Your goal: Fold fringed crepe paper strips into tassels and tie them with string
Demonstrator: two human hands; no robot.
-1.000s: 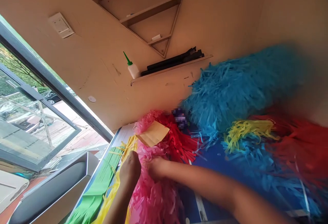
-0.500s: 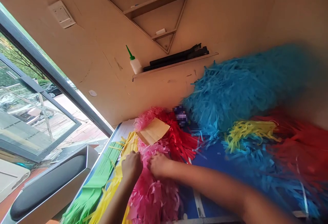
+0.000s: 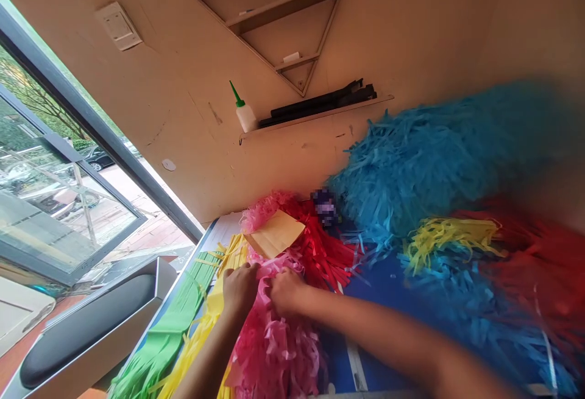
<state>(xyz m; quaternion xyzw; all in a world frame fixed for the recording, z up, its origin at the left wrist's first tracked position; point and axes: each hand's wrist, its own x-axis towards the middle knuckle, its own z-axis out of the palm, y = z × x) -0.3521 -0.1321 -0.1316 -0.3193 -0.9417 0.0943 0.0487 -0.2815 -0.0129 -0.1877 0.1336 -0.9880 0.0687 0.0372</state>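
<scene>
A long pile of pink fringed tissue paper [image 3: 276, 353] lies down the near part of the table. Both hands are at its upper part, close side by side, with fingers curled into the strips. My left hand [image 3: 239, 287] is closed on the pink fringe's left edge, and my right hand [image 3: 287, 292] grips it just to the right. Their fingertips are partly hidden. Just beyond them, a yellow-orange sheet [image 3: 274, 234] rests on the pink paper. Left of the hands lie yellow fringed paper [image 3: 234, 251] and green fringed paper [image 3: 170, 331]. Red fringed paper [image 3: 329, 259] spreads out behind on the right.
Blue fringed paper [image 3: 411, 167] is heaped against the wall, with a yellow bunch [image 3: 450, 239] and more red fringe [image 3: 539, 259] nearby. A green-capped glue bottle [image 3: 245, 116] stands on the wall ledge. Left of the table is a box with a dark cushion-like top [image 3: 91, 329].
Both hands have shifted slightly to the right and their fingers have curled more tightly on the pink fringe. The whole view has moved a little.
</scene>
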